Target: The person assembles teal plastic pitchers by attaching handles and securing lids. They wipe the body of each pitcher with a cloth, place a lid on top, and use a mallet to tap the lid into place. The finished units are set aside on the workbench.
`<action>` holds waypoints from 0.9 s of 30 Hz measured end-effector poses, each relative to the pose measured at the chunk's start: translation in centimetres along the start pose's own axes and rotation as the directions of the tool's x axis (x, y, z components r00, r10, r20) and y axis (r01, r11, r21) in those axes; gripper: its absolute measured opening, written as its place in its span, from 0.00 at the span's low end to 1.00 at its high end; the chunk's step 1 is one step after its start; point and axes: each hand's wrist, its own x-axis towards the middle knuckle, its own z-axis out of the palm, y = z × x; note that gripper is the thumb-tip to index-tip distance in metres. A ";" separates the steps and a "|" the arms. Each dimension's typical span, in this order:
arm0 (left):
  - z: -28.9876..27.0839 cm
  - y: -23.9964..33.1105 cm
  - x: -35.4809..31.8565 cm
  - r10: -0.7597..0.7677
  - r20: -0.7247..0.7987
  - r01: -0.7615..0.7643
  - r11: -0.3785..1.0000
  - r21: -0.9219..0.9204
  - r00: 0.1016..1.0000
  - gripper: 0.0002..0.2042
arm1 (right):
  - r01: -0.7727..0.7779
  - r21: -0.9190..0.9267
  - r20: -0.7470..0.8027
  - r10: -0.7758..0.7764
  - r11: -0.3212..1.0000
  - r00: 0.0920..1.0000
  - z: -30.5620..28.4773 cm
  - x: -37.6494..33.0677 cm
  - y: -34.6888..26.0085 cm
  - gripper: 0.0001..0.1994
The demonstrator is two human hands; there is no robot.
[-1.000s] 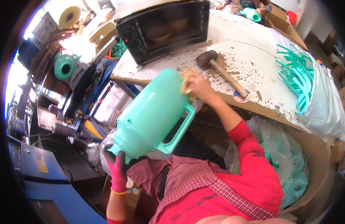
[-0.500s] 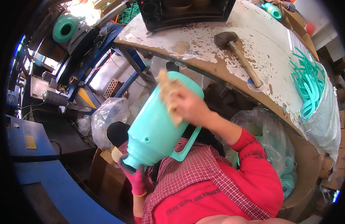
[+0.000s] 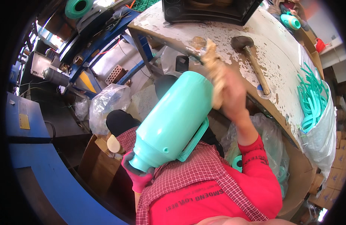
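Observation:
A glossy turquoise plastic thermos flask shell (image 3: 171, 118) lies tilted across my lap, its narrow neck toward me on the left and its wide base pointing up and away. My left hand (image 3: 137, 172), in a pink and grey glove, is closed around the neck. On the shell's right side is its loop handle (image 3: 195, 140). My bare right hand (image 3: 234, 92), a little blurred, grips a crumpled tan cloth (image 3: 215, 73) beside the base end. Whether the cloth touches the shell there I cannot tell.
A worn white table (image 3: 221, 43) carries a mallet (image 3: 251, 62) and a black oven (image 3: 210, 11). At right, a white sack (image 3: 321, 127) holds turquoise strips. Blue machinery (image 3: 56, 180) stands left, a wooden-handled tool (image 3: 113, 144) in a carton. Another person (image 3: 293, 11) holds a turquoise shell far right.
My right hand and the cloth have moved right, from the shell's upper side to beside its base. The shell has turned slightly, still held at the neck by my left hand.

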 end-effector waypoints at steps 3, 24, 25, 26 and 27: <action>0.4 0.6 -0.2 0.177 0.076 -0.187 0.970 0.153 0.981 0.46 | 0.519 0.233 0.269 -0.567 0.823 0.779 3.0 -0.5 -4.4 0.13; -1.0 5.6 2.0 0.437 0.536 -0.663 0.660 0.354 0.722 0.22 | 0.182 0.147 0.581 -0.234 0.972 0.780 1.1 -2.0 2.5 0.15; -1.0 5.9 2.0 0.391 0.566 -0.644 0.676 0.359 0.726 0.22 | 0.159 0.060 0.521 -0.167 0.985 0.837 0.4 -2.6 4.0 0.13; -0.8 6.0 2.2 0.391 0.581 -0.654 0.668 0.354 0.714 0.21 | 0.056 -0.011 0.550 -0.041 0.998 0.834 -0.4 -3.3 5.3 0.12; -0.8 6.2 2.3 0.397 0.599 -0.674 0.650 0.351 0.695 0.21 | -0.067 -0.081 0.552 0.101 0.994 0.827 -1.5 -3.7 6.6 0.11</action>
